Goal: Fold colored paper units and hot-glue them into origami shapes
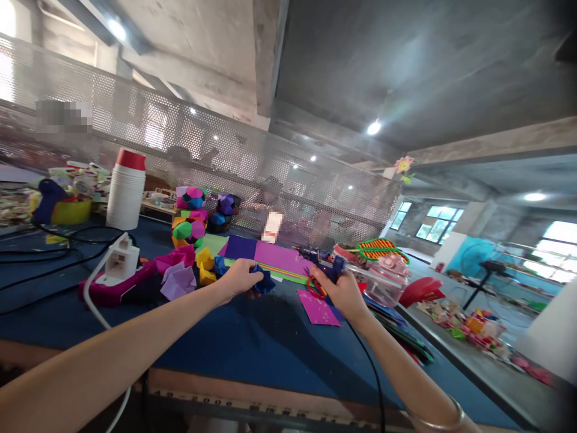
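My left hand (242, 278) is closed on a dark blue folded paper piece (264, 281), held just above the blue table top. In my right hand (346, 296) is a blue hot glue gun (328, 263), its nozzle pointing left and a clear glue stick jutting from its back. The nozzle and the folded piece are apart. A purple sheet with pale specks (319, 308) lies by my right hand. Yellow folded paper (205, 266), lilac folded paper (179, 281) and magenta folded paper (169, 260) sit left of my left hand.
Colourful paper balls (189, 231) stand at the back, near a stack of white cups (124, 198). A magenta power strip (112, 290) with a white adapter (122, 258) and black cables (67, 278) occupies the left. A clear plastic jar (385, 287) stands right. A perforated screen (243, 168) rises behind.
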Motion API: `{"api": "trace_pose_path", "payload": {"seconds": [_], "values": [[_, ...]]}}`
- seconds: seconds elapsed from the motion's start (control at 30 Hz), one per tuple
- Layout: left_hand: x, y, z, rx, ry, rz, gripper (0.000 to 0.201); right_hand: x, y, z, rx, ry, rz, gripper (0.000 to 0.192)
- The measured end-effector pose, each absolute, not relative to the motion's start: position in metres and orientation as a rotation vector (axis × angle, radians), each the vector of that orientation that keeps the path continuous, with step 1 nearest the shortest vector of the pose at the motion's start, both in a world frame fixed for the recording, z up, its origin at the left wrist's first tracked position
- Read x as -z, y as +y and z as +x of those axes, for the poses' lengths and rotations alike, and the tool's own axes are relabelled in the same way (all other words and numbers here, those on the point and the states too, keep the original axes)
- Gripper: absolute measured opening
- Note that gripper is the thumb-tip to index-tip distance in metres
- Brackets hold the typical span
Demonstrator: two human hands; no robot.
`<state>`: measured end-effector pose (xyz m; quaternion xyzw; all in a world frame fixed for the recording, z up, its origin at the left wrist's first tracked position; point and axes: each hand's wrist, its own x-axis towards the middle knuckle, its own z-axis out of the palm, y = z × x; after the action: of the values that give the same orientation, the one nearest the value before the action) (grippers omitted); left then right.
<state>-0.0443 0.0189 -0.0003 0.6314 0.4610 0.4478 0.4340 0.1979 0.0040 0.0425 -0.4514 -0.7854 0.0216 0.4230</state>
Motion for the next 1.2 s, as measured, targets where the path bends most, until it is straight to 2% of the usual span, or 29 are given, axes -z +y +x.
{"api": "trace_pose_path", "payload": {"seconds": [0.3, 0.57, 1.2], "values": [[-0.004, 0.02, -0.052, -1.197, 1.372, 1.784, 0.01, -0.004, -0.001, 0.173, 0.358, -2.098, -0.91, 0.024], [-0.001, 0.022, -0.051, -1.188, 1.395, 1.968, 0.014, 0.004, 0.0, 0.175, 0.441, -2.162, -0.775, 0.013], [-0.003, 0.017, -0.048, -1.071, 1.364, 1.897, 0.007, 0.012, 0.003, 0.178, 0.617, -2.106, -0.753, 0.019]]}}
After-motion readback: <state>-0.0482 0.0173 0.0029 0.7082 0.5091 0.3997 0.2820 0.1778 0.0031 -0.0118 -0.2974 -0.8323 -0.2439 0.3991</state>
